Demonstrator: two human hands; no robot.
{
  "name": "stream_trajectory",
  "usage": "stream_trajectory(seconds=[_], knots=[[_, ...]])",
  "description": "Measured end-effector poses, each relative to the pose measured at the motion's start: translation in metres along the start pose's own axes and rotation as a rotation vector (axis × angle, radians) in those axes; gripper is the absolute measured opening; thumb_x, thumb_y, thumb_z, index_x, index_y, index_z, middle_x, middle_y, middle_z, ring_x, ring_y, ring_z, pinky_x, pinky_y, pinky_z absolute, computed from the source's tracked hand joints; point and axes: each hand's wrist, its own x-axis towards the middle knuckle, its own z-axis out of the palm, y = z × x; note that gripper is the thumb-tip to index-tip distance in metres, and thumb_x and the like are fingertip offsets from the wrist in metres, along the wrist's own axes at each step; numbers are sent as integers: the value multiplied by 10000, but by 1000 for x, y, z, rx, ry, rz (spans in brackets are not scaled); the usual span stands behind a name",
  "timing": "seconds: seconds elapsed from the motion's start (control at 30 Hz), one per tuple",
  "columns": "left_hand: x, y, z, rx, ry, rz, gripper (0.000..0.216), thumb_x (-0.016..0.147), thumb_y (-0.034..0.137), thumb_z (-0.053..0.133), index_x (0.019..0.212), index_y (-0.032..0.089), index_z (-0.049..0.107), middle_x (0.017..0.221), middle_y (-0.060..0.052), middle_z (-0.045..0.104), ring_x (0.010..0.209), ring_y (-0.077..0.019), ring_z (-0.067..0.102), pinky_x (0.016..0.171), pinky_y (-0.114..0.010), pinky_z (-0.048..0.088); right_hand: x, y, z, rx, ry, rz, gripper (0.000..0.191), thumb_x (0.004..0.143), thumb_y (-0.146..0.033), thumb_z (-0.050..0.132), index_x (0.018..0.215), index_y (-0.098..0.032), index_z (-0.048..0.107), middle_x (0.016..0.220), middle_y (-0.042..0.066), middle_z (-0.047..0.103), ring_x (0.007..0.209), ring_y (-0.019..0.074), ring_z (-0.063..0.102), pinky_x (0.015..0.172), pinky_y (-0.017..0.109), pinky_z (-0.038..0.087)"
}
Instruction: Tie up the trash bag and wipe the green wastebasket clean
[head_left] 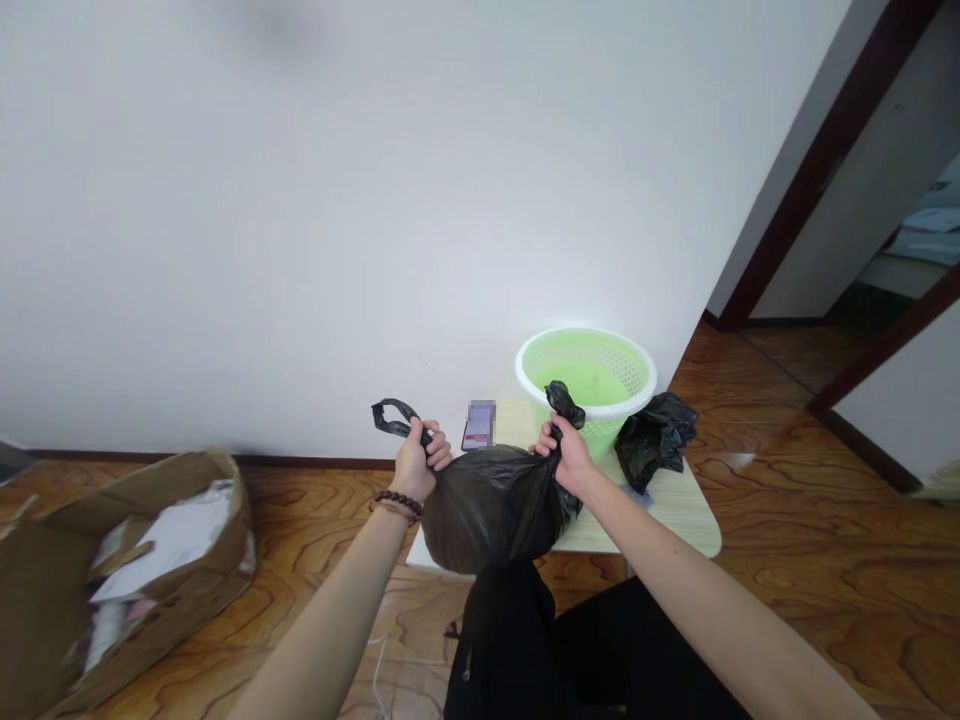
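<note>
A full black rubbish bag point(487, 505) rests on a small pale table point(679, 510) in front of me. My left hand point(416, 462) is closed around the bag's left handle loop, which sticks out to the left. My right hand point(566, 455) is closed around the right handle, whose end pokes up above my fist. Both handles are pulled apart over the bag's mouth. A bead bracelet sits on my left wrist.
A green-and-white plastic basket point(586, 375) stands on the table behind the bag, beside a crumpled black bag point(656, 435) and a phone point(478, 423). An open cardboard box point(112, 570) with papers lies on the wooden floor at left. A doorway opens at right.
</note>
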Motion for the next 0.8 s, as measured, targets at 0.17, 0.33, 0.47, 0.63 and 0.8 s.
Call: stream_trajectory(seconds=[0.17, 0.33, 0.47, 0.63, 0.8], knots=[[11, 0, 5, 263, 191, 19, 279, 806, 454, 443, 694, 205, 387, 422, 107, 205, 293, -39, 151, 326, -169, 86, -5, -9, 9, 40, 21, -40, 307, 754, -394, 561, 579, -207, 391, 427, -108, 214, 378, 60, 263, 488, 231, 391], [13, 4, 17, 534, 110, -105, 134, 734, 307, 459, 781, 182, 446, 479, 91, 289, 327, -38, 203, 342, -167, 104, -14, -25, 21, -60, -22, -108, 260, 746, -362, 558, 599, -204, 413, 449, -101, 218, 401, 64, 258, 493, 222, 368], [4, 2, 21, 609, -100, -68, 187, 733, 280, 444, 842, 143, 509, 529, 79, 271, 392, -43, 243, 381, -172, 162, -18, -34, 25, -161, -103, -140, 209, 753, -364, 483, 627, -205, 429, 473, -94, 214, 419, 72, 258, 521, 227, 359], [-2, -5, 26, 936, -236, -11, 337, 795, 430, 406, 870, 141, 561, 517, 64, 325, 426, -73, 305, 437, -207, 227, -19, -41, 28, -604, -165, -307, 237, 796, -348, 372, 616, -203, 426, 515, -55, 347, 518, 105, 382, 613, 252, 370], [4, -8, 36, 1362, -185, 150, 378, 803, 397, 376, 860, 144, 651, 561, 6, 493, 545, -137, 448, 549, -250, 315, -27, -52, 41, -1312, -147, -589, 250, 821, -295, 359, 623, -187, 468, 766, 23, 516, 805, 154, 472, 756, 262, 351]])
